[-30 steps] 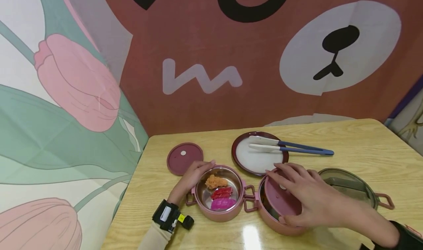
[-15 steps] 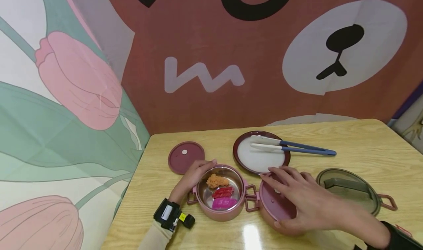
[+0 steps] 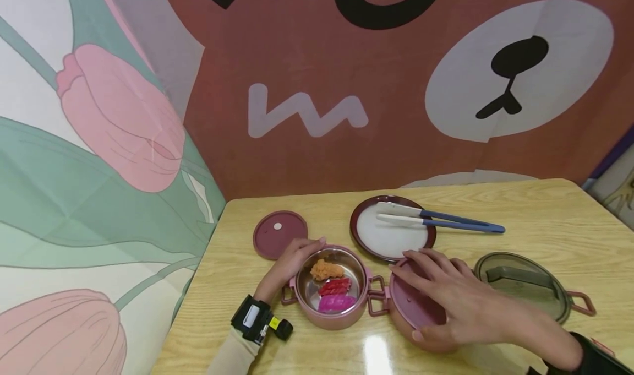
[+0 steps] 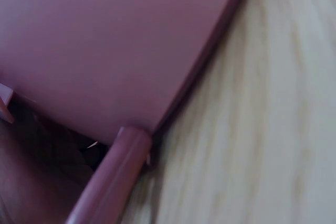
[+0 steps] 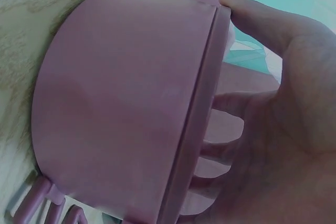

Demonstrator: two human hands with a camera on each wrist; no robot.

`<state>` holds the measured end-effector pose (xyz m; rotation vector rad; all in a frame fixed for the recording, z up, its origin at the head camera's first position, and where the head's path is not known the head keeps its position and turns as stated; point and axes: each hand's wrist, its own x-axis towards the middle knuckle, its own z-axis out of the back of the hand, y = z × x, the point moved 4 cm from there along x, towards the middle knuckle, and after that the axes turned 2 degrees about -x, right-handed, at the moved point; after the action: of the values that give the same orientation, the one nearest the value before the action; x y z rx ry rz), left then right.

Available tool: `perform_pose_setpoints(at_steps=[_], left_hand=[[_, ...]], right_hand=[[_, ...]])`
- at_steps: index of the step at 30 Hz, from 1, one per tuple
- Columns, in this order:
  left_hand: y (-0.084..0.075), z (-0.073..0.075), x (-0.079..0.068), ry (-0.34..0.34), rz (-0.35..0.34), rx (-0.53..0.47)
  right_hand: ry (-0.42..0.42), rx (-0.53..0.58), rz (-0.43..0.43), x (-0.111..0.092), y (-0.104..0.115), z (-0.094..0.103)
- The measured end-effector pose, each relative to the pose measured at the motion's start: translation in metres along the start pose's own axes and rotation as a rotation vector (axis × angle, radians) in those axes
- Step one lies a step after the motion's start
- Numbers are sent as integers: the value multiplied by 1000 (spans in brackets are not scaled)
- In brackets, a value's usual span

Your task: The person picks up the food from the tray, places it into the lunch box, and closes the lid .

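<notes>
My left hand (image 3: 295, 262) rests against the left rim of a pink pot (image 3: 331, 321), its fingers stretched along the side. Inside the pot's steel bowl lie an orange fried-chicken-like piece (image 3: 326, 270), a red piece (image 3: 334, 287) and a magenta piece (image 3: 337, 303). With thumb and fingers spread across it, my right hand (image 3: 460, 300) grips a dark pink lid (image 3: 416, 300). That lid sits level on a second pink pot (image 5: 121, 108); in the right wrist view its edge meets the pot's rim. The left wrist view has the first pot's wall and handle (image 4: 113, 182) close up.
Another dark pink lid (image 3: 280, 235) lies at the back left. Blue-and-white tongs (image 3: 446, 222) lie across a white plate with a dark red rim (image 3: 354, 237). A smoky glass lid (image 3: 525, 287) is at the right, near a pink handle (image 3: 581, 303). The pots' handles overlap between them.
My right hand has lowered the tilted lid onto the right pot, covering its opening. The left hand has stayed at the left pot. The view has shifted slightly.
</notes>
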<state>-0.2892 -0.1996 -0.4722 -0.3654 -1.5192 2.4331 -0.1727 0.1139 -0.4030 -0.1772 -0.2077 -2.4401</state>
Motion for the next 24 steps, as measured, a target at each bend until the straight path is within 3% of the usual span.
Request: perform_pose_setpoints(at_steps=[9,16,24], left_hand=[[0,-5,3,5,2,2],[3,-1,0,-18,9,10],[3,-2,3,-29,7,20]], right_hand=[[-75,35,-12,-7,3,-3],[-169,49,66,-8,4,-14],[-179,68,56,-12,2,-16]])
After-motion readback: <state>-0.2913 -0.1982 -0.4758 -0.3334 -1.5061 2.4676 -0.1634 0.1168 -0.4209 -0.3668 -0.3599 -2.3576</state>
